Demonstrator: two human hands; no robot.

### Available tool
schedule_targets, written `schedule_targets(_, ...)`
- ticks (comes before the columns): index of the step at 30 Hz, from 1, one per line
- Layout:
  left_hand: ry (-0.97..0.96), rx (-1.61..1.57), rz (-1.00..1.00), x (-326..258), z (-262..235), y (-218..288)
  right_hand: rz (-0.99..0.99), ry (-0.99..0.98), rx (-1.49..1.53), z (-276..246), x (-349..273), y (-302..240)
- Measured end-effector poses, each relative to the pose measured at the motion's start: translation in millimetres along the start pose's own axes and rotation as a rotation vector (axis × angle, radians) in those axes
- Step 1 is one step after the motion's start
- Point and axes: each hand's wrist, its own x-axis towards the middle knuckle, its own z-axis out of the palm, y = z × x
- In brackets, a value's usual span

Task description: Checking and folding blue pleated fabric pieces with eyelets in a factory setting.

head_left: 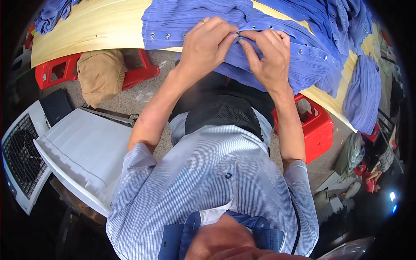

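Head view, blue garment (232,13): it lies on the wooden table (86,31), across the edge nearest the person, at 12 o'clock from the chest, with some cloth hanging over that edge
Eyelet band (166,42): metal rings line it, and it passes right under the fingertips
Relation that matters: taking the meeting fingertips as the clock's centre, the band lies directly at them, one stretch leaving toward 9 o'clock, the other toward between 3 and 4; both hands touch it, so neither is nearer
Left hand (207,43): comes in from 8 o'clock, thumb and forefinger pinching the band's edge
Right hand (271,54): comes in from 5 o'clock, thumb and forefinger at the same spot, curled about the cloth; whether they press firmly, I cannot tell
Way it points: the garment's long axis runs crosswise with the band, bowed up at the middle; its squared end faces 9 o'clock, while the other sinks into folds near 4 o'clock
Blue pile (320,13): more cloth, between 2 and 3 o'clock
Red stool (318,136): below the table, at 5 o'clock
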Motion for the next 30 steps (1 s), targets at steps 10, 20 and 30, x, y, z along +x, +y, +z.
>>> schedule_targets(10, 0.017, -0.032, -0.05, 1.1, -0.1, 2.8, -0.077, 0.017, -0.071, 2.0, -0.2, 4.4)
schedule_targets(20, -0.058, -0.021, -0.032, 0.5, -5.5, 1.8, 0.0, -0.069, 0.019, -4.0, 7.3, 3.3)
schedule_targets(30, -0.07, -0.015, -0.012, -0.4, -8.6, 1.8, 0.103, -0.137, 0.035, -6.0, 11.0, 2.6)
